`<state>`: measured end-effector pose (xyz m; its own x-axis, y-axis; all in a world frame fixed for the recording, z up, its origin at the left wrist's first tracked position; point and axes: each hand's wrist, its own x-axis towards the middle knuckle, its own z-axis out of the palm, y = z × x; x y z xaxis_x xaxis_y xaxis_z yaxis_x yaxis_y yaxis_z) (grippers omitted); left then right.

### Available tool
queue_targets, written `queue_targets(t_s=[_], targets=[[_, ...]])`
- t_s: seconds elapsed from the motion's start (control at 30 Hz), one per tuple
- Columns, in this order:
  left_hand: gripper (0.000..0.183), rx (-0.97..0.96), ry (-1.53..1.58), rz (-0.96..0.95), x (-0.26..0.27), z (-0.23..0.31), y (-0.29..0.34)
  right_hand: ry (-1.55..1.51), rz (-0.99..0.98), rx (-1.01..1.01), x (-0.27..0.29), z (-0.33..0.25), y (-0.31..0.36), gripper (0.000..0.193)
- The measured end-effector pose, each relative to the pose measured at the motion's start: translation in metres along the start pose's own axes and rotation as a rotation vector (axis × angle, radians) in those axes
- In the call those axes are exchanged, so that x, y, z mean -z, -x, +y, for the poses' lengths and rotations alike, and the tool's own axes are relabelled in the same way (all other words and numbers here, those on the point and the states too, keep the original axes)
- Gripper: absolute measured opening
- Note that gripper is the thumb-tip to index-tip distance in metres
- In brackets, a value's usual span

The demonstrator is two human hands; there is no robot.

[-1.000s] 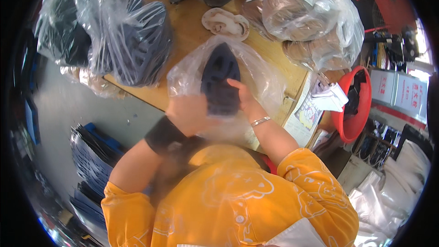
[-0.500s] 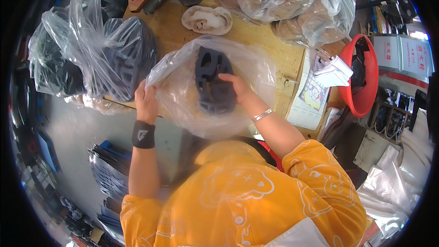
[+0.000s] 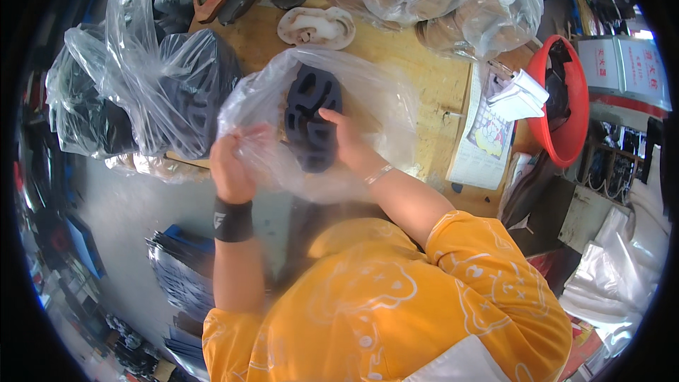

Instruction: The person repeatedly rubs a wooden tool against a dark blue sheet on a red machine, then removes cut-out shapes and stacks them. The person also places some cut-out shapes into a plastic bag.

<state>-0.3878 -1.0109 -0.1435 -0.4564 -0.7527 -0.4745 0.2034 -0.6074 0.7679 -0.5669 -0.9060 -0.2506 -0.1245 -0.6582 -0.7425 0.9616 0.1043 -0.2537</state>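
A clear plastic bag [image 3: 378, 110] lies spread on the wooden table in front of me, its mouth toward me. My left hand [image 3: 233, 172] is closed on the bag's left edge, partly blurred. Within the bag's outline, my right hand [image 3: 346, 141] grips a dark blue shoe part [image 3: 312, 124] with rounded cut-out openings. The thumb lies over its right side; the other fingers are hidden behind it. Whether the part is one piece or a stack, I cannot tell.
Filled clear bags of dark shoe parts [image 3: 191, 92] stand at the left, bags of brown ones [image 3: 488, 14] at the far right. A white sole-shaped piece [image 3: 316, 28] lies beyond my bag. Papers [image 3: 484, 141] and a red bin [image 3: 537, 124] are on the right.
My right hand and the dark blue shoe part have shifted left. My left hand has moved slightly right and down along with the bag's edge.
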Motion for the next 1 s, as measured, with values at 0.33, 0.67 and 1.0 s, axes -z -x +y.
queue_targets(t_s=[0.33, 0.67, 1.0], targets=[[0.063, 0.259, 0.025, 0.113, 0.065, -0.064, -0.036, 0.764, 0.217, 0.29, -0.022, -0.014, 0.032, 0.058], [0.053, -0.101, -0.894, -0.046, 0.04, -0.084, -0.104, 1.282, 0.23, 0.865, -0.029, -0.015, 0.097, 0.055], [0.043, -1.01, -0.701, -0.569, -0.229, -0.04, -0.03, 1.135, 1.031, 1.319, 0.11, 0.003, 0.396, 0.033]])
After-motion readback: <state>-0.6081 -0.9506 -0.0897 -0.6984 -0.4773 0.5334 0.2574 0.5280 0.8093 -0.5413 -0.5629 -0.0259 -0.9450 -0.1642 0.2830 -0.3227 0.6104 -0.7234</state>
